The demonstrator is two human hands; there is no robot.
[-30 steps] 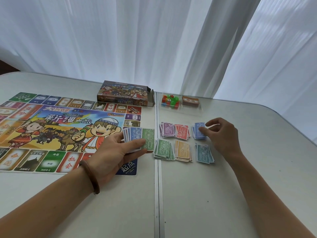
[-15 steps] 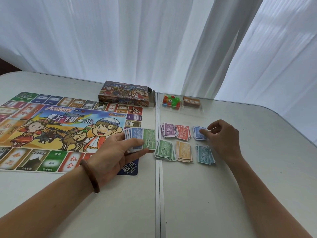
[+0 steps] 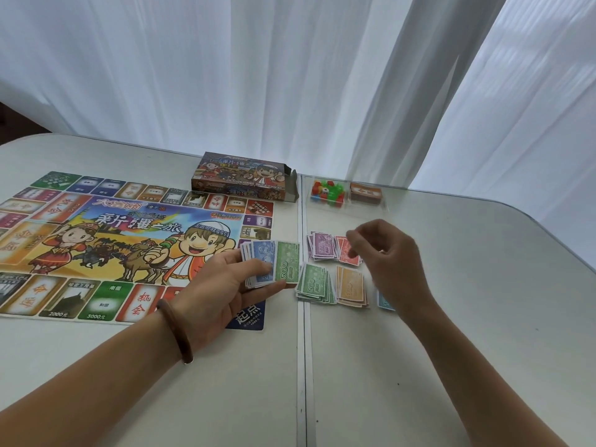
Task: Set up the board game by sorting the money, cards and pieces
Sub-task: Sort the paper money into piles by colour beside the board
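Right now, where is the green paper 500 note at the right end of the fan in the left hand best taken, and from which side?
Pinch the green paper 500 note at its free right edge, coming from the right with the right hand. It juts out past the blue note, while the left hand grips the fan at the lower left.

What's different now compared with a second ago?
The right hand has lifted off the blue pile, now hidden behind it, and moved left; it hovers over the red pile, apparently empty. The left hand still grips its fan of notes. The other sorted piles, board and box lie as before.
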